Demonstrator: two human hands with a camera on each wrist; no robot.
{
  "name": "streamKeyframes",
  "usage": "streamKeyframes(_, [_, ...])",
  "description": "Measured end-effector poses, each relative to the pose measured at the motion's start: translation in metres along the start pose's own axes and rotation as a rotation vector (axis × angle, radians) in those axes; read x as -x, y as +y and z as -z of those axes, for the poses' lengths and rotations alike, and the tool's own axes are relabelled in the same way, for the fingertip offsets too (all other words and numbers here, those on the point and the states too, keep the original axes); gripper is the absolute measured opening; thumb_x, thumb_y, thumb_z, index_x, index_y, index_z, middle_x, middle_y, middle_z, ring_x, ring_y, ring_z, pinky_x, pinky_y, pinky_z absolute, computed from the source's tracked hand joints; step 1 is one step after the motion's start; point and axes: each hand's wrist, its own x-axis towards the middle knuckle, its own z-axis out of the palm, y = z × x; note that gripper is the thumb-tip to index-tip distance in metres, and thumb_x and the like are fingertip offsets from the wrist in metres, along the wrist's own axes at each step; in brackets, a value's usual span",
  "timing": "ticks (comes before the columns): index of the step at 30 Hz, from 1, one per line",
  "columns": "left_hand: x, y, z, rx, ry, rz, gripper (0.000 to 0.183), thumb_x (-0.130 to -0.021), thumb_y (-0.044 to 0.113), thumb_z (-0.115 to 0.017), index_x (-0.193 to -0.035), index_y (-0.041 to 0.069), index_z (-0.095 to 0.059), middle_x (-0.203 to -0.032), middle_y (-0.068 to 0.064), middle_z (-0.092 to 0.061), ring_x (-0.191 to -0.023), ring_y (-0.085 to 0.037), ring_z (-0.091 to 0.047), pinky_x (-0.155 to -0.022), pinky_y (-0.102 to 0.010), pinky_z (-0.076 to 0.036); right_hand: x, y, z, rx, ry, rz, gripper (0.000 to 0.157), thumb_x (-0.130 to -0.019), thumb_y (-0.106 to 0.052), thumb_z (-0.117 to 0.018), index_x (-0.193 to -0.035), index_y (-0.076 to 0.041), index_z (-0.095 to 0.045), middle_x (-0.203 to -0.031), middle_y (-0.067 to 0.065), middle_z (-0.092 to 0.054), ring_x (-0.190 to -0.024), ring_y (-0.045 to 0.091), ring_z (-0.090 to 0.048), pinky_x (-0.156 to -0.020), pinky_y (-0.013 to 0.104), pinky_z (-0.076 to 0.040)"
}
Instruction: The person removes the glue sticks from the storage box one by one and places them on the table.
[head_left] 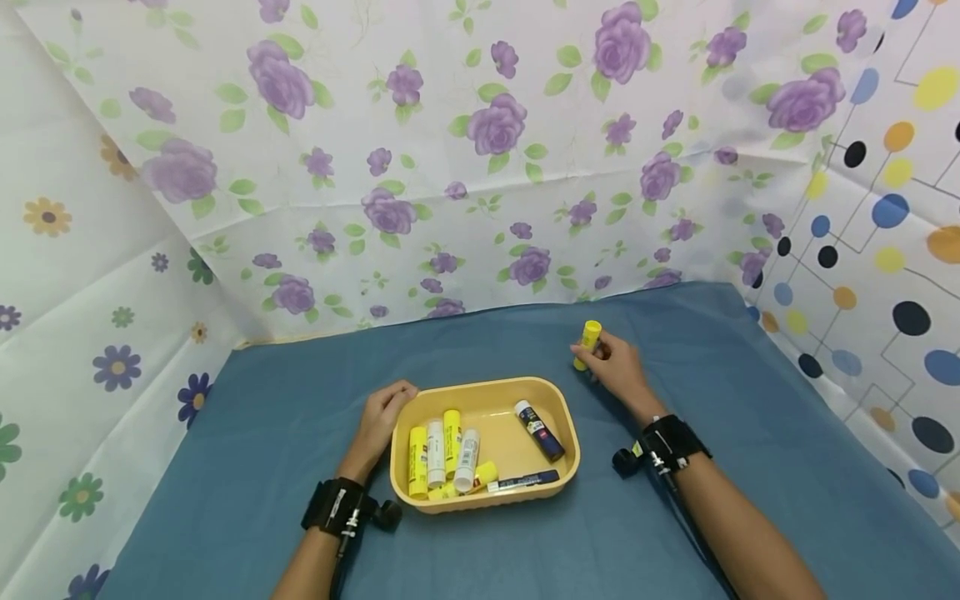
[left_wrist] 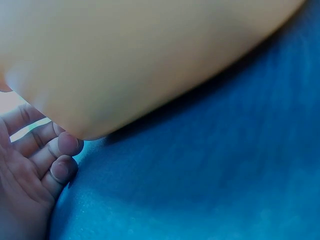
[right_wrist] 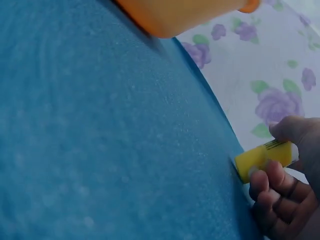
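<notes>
My right hand [head_left: 621,367] pinches a yellow glue stick [head_left: 591,332] upright between thumb and fingers, to the right of and beyond the tray. In the right wrist view the lower end of the glue stick [right_wrist: 250,161] is right at the blue cloth. My left hand [head_left: 381,421] grips the far left corner of the yellow plastic tray [head_left: 491,385]; its curled fingertips [left_wrist: 62,170] show against the outer wall in the left wrist view. Inside the tray, several yellow and white glue sticks [head_left: 436,454] are bunched at the left, and a dark blue one [head_left: 540,432] leans at the right.
A dark blue, pen-like tube [head_left: 528,481] lies along the tray's near wall. Blue cloth [head_left: 300,450] covers the table. A flowered sheet [head_left: 480,208] hangs behind, with patterned sheets at the left and right sides. Each wrist wears a black strap [head_left: 673,440] with a camera and cable.
</notes>
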Motion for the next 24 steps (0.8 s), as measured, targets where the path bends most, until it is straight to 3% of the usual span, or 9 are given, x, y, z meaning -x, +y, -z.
streamKeyframes(7, [0.0005,0.0018,-0.0008,0.018,-0.004,-0.003,0.032,-0.110,0.014,-0.044,-0.094,-0.005,-0.065,-0.072,-0.020,-0.054,-0.053,-0.019,-0.051,-0.055,-0.030,-0.047,0.0010,0.0098,-0.0028,-0.111,-0.035,-0.040,0.026,-0.093,-0.037,-0.075,-0.110,-0.019,-0.072,-0.070,0.010,-0.056,-0.056,0.023,-0.058,-0.053,0.033,-0.053])
streamKeyframes(15, [0.0021,0.0024,-0.0009,0.014,-0.007,0.021,0.031,-0.110,0.015,-0.044,-0.094,-0.003,-0.065,-0.072,-0.022,-0.053,-0.052,-0.017,-0.050,-0.055,-0.030,-0.047,0.0019,0.0086,-0.0025,-0.127,-0.051,-0.049,0.028,-0.092,-0.030,-0.077,-0.113,-0.011,-0.072,-0.072,0.012,-0.059,-0.057,0.020,-0.058,-0.052,0.031,-0.053])
streamKeyframes(24, [0.0014,0.0039,-0.0016,0.009,-0.008,0.004,0.032,-0.110,0.015,-0.045,-0.094,-0.004,-0.064,-0.072,-0.023,-0.053,-0.052,-0.018,-0.049,-0.056,-0.031,-0.047,0.0009,0.0095,-0.0027,-0.124,-0.048,-0.075,0.030,-0.092,-0.032,-0.077,-0.114,-0.012,-0.072,-0.072,0.012,-0.058,-0.058,0.020,-0.059,-0.053,0.032,-0.053])
